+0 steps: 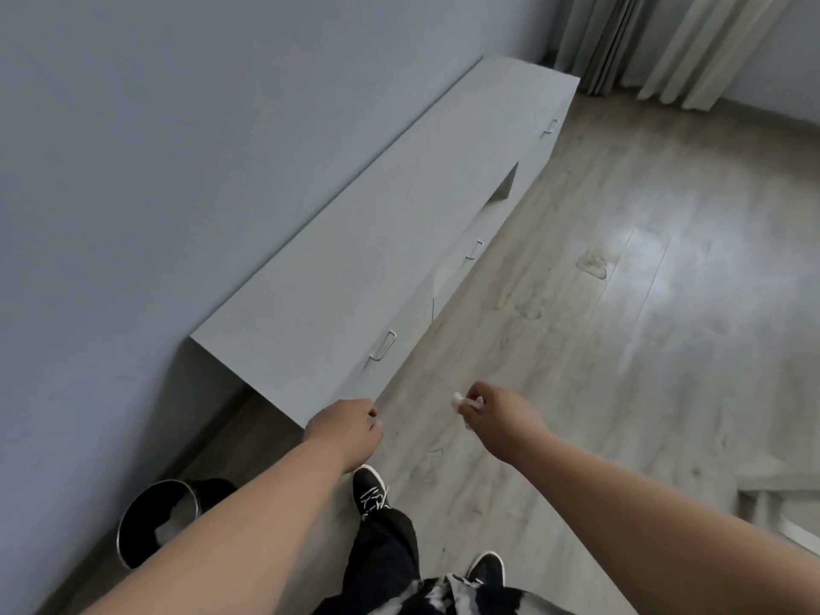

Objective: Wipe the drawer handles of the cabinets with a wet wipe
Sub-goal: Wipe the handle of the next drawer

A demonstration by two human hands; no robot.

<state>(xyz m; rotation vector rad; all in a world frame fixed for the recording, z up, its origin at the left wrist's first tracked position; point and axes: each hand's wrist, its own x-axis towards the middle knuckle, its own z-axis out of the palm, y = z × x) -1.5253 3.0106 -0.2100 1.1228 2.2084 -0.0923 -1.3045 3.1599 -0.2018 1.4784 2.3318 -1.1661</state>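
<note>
A long, low white cabinet [377, 224] runs along the grey wall from near left to far right. Three metal drawer handles show on its front: the nearest handle [384, 346], a middle handle [475, 249] and a far handle [550, 126]. My right hand [497, 412] pinches a small crumpled white wet wipe [463, 400] above the floor, to the right of the nearest handle. My left hand [348, 430] hangs by the cabinet's near corner with fingers curled and nothing seen in it.
A black waste bin [155, 521] with white scraps inside stands by the wall at lower left. My two dark shoes [370, 490] are on the pale wood floor [621, 326]. Curtains [665, 42] hang at the far right. A white furniture edge [781, 512] shows at lower right.
</note>
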